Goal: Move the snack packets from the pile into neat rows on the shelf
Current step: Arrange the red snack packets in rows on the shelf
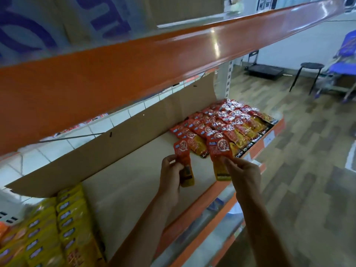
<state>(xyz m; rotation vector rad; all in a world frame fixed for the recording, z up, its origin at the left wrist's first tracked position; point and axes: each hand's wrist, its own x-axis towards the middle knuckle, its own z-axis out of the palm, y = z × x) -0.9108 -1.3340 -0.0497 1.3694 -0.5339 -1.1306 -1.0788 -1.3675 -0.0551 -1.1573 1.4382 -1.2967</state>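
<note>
Even, rather dim indoor light, a white glare streak on the orange shelf lip (215, 41) high above the right hand (244, 176), and the frame's edges smear and bow.

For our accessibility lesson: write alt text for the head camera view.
Left hand and right hand each hold a red snack packet above a shelf. Rows of red packets lie at its right, yellow packets at its left.

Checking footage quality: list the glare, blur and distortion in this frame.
Head view: glare streak on the orange shelf edge; blur smears the yellow packets lower left; wide-angle distortion bows that edge; the red packet in the right hand is fairly sharp.
</note>
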